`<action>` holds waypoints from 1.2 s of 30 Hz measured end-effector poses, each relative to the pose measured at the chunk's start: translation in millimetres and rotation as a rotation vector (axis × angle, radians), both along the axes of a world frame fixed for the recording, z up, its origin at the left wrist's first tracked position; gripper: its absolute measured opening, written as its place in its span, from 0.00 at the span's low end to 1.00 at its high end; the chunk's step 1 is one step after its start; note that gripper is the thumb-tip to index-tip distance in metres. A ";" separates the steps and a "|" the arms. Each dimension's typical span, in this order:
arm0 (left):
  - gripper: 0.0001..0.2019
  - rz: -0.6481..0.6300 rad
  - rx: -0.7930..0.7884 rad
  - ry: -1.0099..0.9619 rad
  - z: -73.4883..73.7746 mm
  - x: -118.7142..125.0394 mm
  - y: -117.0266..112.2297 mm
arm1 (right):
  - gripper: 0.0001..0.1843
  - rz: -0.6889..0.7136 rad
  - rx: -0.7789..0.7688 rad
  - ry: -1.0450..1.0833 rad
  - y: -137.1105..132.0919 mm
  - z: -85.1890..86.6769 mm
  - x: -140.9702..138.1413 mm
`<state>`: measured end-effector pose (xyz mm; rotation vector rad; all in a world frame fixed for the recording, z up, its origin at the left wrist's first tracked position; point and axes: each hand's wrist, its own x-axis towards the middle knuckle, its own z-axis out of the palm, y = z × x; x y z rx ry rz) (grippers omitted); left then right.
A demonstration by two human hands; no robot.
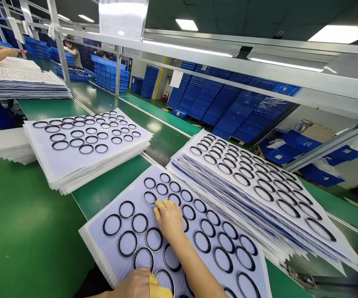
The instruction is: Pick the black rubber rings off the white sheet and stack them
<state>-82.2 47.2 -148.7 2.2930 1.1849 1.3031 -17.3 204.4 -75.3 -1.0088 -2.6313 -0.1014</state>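
My left hand [137,283] is at the bottom edge, fingers curled together, with yellow finger covers. It lies beside a black ring [173,285], and whatever its fingers hold is hidden. Farther up the sheet is my right hand [170,218], its covered fingertips bent down close to another black ring [150,198]. I cannot make out what is between those fingers. Both hands are over a stack of white sheets [95,231], whose top sheet carries rows of black rings, some loosely spaced.
To the right stands a taller stack of sheets with rings [228,203]; another stack [58,169] lies at the left. A metal frame [259,68] crosses above the green table [104,200]. Blue crates [109,74] stand behind. Another person's arm [3,54] shows at far left.
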 end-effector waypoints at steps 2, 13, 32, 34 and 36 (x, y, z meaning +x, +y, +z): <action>0.25 -0.010 0.058 -0.042 -5.1 0.7 0.3 | 0.07 -0.002 -0.047 0.005 -4.6 1.8 15.9; 0.20 -0.041 0.043 0.041 7.3 -0.8 -4.3 | 0.07 -0.029 -0.086 0.076 -3.7 -5.8 42.5; 0.14 -0.129 -0.091 -0.062 28.9 -5.2 -18.7 | 0.09 -0.364 -0.177 0.106 -105.4 9.3 231.1; 0.14 -0.113 -0.141 -0.093 28.7 -4.7 -19.4 | 0.12 -0.382 -0.193 0.100 -112.3 7.0 230.9; 0.14 -0.084 -0.196 -0.122 31.1 -3.6 -21.3 | 0.13 -0.398 -0.200 0.104 -115.5 5.4 230.3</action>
